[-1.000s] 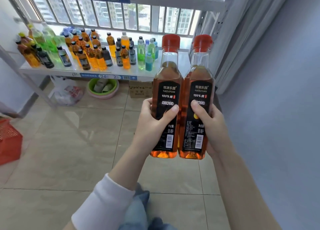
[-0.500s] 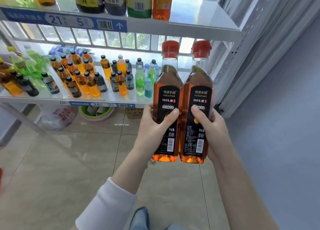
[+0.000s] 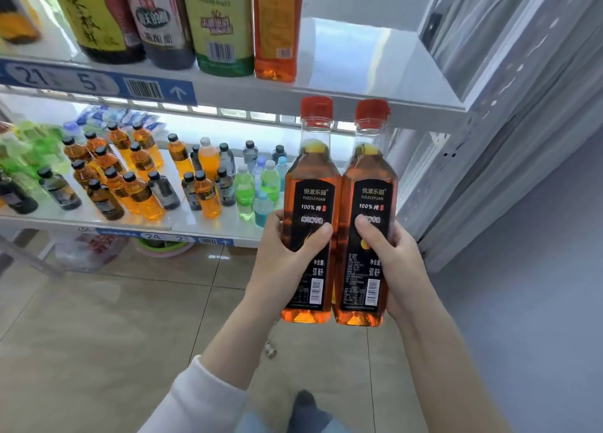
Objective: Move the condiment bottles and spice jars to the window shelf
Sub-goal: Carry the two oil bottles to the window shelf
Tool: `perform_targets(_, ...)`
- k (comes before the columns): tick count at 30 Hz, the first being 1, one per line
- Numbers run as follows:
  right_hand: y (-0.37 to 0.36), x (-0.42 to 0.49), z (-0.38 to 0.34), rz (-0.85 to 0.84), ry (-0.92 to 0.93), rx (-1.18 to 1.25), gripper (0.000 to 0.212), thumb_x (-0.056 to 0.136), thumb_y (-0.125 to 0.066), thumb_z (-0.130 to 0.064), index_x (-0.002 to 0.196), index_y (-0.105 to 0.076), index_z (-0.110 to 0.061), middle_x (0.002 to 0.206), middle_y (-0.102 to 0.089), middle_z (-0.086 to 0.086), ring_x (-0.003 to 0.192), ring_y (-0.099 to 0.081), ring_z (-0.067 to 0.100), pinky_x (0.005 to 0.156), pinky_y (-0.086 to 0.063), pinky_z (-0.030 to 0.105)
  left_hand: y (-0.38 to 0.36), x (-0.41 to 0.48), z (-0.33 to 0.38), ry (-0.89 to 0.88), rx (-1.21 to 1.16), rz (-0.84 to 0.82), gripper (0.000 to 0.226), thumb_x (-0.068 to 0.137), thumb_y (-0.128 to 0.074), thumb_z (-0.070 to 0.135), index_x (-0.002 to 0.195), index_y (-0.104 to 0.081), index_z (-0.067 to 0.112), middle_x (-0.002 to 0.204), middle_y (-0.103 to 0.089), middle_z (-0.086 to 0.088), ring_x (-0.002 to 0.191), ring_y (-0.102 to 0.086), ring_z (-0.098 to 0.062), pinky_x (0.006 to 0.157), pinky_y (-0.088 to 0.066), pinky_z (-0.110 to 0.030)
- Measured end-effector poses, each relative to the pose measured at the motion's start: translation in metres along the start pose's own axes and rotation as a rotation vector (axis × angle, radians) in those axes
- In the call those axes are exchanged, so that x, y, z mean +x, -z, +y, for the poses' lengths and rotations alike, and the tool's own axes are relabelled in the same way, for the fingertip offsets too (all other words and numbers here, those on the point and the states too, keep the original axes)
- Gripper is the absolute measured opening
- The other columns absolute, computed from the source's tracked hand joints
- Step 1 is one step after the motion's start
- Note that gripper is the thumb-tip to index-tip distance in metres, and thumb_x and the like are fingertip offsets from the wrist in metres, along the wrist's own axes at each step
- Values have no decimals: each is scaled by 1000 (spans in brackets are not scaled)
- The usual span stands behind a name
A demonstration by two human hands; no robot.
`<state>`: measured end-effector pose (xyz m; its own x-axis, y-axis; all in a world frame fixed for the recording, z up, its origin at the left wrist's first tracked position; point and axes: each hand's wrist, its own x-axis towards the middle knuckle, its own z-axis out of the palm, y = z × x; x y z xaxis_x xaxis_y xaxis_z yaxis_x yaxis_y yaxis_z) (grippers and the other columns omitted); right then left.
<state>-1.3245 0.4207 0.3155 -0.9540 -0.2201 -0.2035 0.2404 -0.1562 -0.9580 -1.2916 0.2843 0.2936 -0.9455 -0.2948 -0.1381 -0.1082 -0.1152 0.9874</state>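
Two red-capped amber bottles held upright, side by side, just under the upper shelf's front edge.

The left hand (image 3: 287,256) grips the left bottle (image 3: 308,178) and the right hand (image 3: 391,253) grips the right bottle (image 3: 368,178), thumbs across the black labels; the bottles touch, long axes vertical; the upper shelf (image 3: 368,60) has a bare right end above and ahead, nearer the right hand, beside an orange bottle (image 3: 275,24); the crowded lower shelf (image 3: 186,218) lies ahead to the left; the next move is probably up and forward.
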Motion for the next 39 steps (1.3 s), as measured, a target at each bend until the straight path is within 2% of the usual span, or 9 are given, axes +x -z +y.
perform_targets(7,-4,59,-30,-44,24,-19,46,58,-70,-39,99,-63,-18,96,-71,11,86,-70,26,71,-58,37,-6,55,25,-87,7,43,65,57,-71,54,111,-52,23,97,-66,10,87,-65,-2,77,-51,-26)
perform_targets(11,-8,86,-42,-23,59,-25,48,59,-83,-40,98,-63,-21,97,-72,10,85,-71,26,70,-56,38,-4,85,41,-139,35,9,69,53,-67,60,111,-51,26,98,-66,10,89,-65,-2,81,-53,-31)
perform_targets(13,-9,101,-49,-36,64,-24,48,58,-77,-39,100,-62,-20,95,-73,8,85,-71,26,70,-55,38,-5,98,48,-169,24,16,67,53,-66,60,109,-52,28,96,-67,14,89,-65,-1,80,-52,-29)
perform_targets(19,-8,164,-87,-70,143,-31,37,65,-70,-34,96,-62,-17,84,-73,5,77,-71,22,65,-58,31,-12,139,68,-227,-52,112,57,50,-64,58,98,-51,32,83,-66,21,79,-64,2,65,-50,-14)
perform_targets(25,-5,243,-134,-117,246,-88,33,70,-75,-34,94,-61,-16,79,-70,2,71,-69,18,62,-56,31,-37,184,88,-291,-68,198,49,55,-70,48,96,-48,33,84,-63,13,75,-64,1,60,-50,-13)
perform_targets(27,-4,268,-149,-137,275,-96,25,73,-70,-31,92,-61,-17,80,-70,1,74,-69,17,66,-56,30,-47,197,94,-297,-73,216,43,60,-70,41,96,-47,34,83,-63,13,75,-64,1,59,-50,-14)
perform_targets(30,-8,307,-167,-172,336,-137,16,80,-68,-27,92,-62,-19,87,-68,0,84,-67,17,77,-55,30,-57,213,103,-332,-71,241,51,56,-71,45,100,-47,34,83,-65,21,78,-65,1,61,-51,-14)
perform_targets(36,-27,371,-180,-268,388,-220,49,69,-75,-31,111,-56,-15,93,-63,1,82,-63,12,69,-51,24,-63,230,110,-359,-70,313,43,61,-70,30,96,-46,31,80,-65,24,74,-65,4,57,-49,-11)
perform_targets(39,-37,393,-173,-281,403,-254,49,71,-79,-20,112,-53,-12,90,-61,0,79,-61,11,67,-49,21,-63,232,110,-359,-62,327,41,62,-67,28,97,-46,30,78,-65,25,73,-64,5,55,-48,-10)
